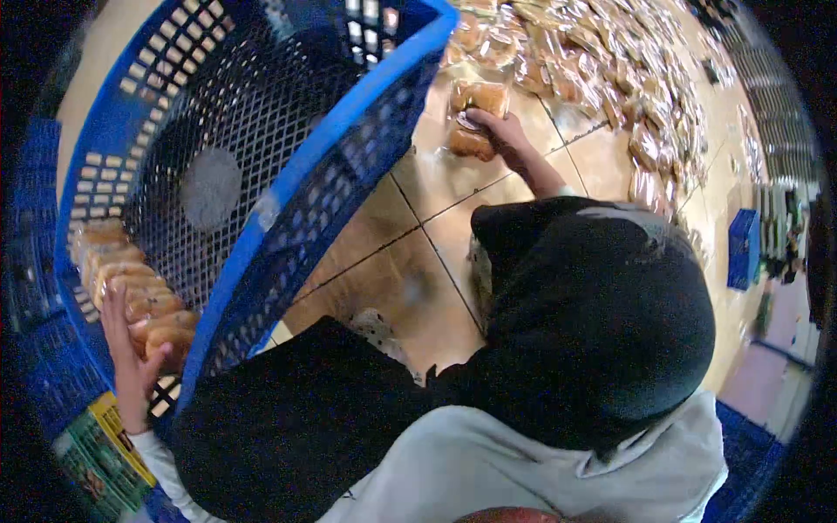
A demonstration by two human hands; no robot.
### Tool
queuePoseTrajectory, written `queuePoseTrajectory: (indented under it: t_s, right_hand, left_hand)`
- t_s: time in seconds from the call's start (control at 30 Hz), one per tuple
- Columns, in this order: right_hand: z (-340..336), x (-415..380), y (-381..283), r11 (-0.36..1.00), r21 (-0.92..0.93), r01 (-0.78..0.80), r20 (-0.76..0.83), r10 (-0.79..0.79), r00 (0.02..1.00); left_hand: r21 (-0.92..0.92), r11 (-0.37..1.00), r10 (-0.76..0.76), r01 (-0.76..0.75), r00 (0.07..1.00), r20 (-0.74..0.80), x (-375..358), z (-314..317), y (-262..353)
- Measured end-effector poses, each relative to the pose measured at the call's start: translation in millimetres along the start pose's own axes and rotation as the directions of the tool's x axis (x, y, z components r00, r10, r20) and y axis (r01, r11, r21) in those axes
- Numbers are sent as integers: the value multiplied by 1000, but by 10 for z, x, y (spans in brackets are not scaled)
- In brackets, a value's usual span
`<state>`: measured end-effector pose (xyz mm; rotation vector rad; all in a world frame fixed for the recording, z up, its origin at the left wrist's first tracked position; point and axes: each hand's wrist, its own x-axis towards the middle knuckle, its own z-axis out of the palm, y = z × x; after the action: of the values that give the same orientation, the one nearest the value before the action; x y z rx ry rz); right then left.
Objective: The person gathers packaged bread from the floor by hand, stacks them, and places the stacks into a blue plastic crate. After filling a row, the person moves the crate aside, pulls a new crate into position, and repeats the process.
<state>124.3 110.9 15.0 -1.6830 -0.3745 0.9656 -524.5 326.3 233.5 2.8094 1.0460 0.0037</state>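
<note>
A large blue plastic crate [301, 166] with mesh sides stands tilted at the left, its inside facing me. Along its lower wall runs a row of wrapped bread rolls [144, 283], packed side by side. My left hand [131, 349] lies against the near end of this row, fingers spread and thumb apart. Over the tiled floor, my right hand [506, 135] grips a clear-wrapped bread pack [478, 105], thumb on top. Part of that pack is hidden under the fingers.
A big heap of wrapped bread [602, 61] covers the tiled floor [427, 227] ahead and to the right. More blue crates [35, 261] stand at the left edge, near a green and yellow box [105, 449]. Farther right is a small blue crate [743, 248].
</note>
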Motion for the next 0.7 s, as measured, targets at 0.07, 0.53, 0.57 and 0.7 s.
queuePoseTrajectory:
  t_s: [0.07,0.53,0.57,0.7]
  right_hand:
    - [-273,-213,-98,948,-232,218,100,-200,975]
    - [-513,-203,-156,381,-902,202,103,-263,959]
    - [-514,-210,-150,409,-882,236,123,-283,951]
    - [-599,-196,-261,661,-651,374,193,-333,923]
  left_hand:
    - [-87,988,-126,125,992,-7,4,-195,189]
    - [-692,697,503,188,560,658,1245,-927,3195]
    - [-681,699,500,220,531,684,1272,-681,3277]
    - [-456,855,329,248,419,846,1459,276,3361]
